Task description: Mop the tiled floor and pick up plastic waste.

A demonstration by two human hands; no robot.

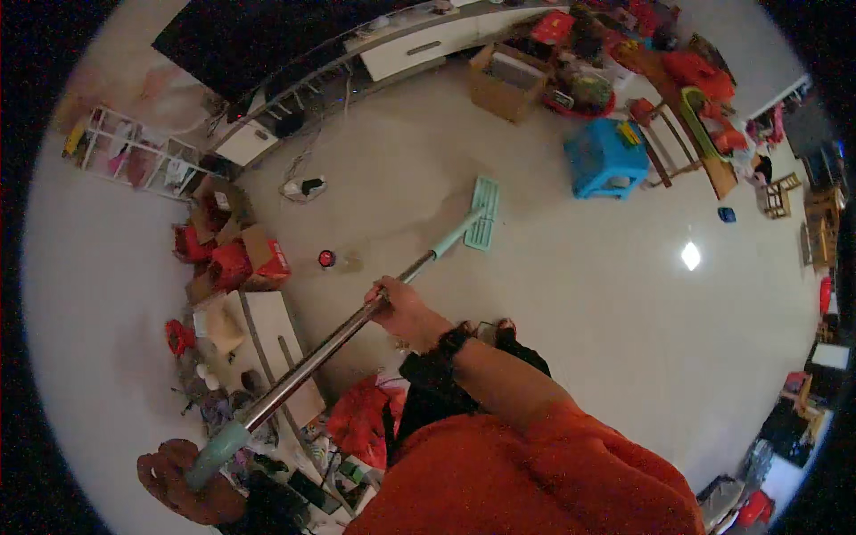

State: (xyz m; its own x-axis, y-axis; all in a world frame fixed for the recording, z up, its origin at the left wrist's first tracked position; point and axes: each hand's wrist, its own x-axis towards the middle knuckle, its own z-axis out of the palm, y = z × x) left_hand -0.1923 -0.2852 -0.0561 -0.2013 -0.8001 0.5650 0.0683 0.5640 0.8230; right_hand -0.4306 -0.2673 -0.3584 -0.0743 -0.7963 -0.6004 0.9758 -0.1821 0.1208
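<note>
A flat mop with a light green head rests on the pale tiled floor ahead of me. Its metal pole slants from the head back to the lower left. My left hand is closed round the green grip at the pole's upper end. Further down the pole, my right hand wraps the metal tube, with a dark band on its wrist. A small round thing with a red top stands on the floor to the left of the pole.
A blue plastic stool and a cardboard box stand ahead to the right. A power strip with cables lies near the white-drawered cabinet. Red bags and boxes crowd the left wall. A cluttered cabinet is beside me.
</note>
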